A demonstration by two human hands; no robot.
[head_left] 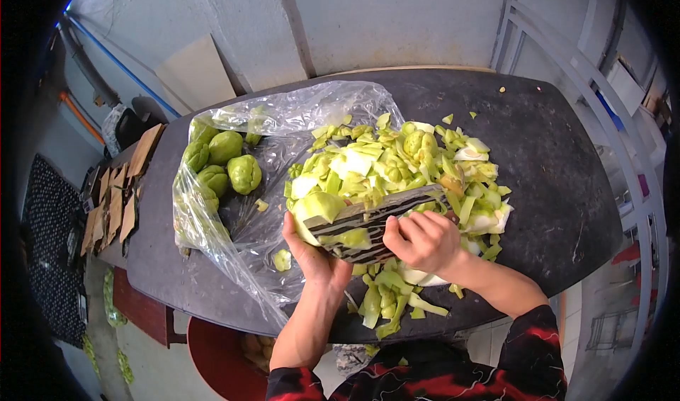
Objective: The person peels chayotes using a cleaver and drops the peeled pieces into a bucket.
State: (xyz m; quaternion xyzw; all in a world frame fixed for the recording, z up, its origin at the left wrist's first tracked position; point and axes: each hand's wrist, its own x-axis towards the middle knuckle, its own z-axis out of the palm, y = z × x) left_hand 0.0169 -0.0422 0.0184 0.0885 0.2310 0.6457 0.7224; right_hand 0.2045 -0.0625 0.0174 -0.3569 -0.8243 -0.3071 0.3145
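A partly peeled chayote [316, 207] rests in my left hand [316, 258], its fingers curled around the underside. My right hand [425, 239] is closed on a broad cleaver [354, 225] with dark and pale streaks on its blade. The blade's far end meets the chayote, and a piece of green peel sticks to its flat side. Its handle is mostly hidden by my fingers. Behind and beneath the blade lies a heap of chayote peels and cut pieces [386, 156]. More peel strips [389, 298] lie near the table's front edge.
A clear plastic bag [297, 110] on the dark table [559, 160] holds several whole chayotes [225, 147] at the left. Below the front edge stands a red tub [212, 362] with roundish brown things inside. Grey metal railing [567, 64] runs along the right.
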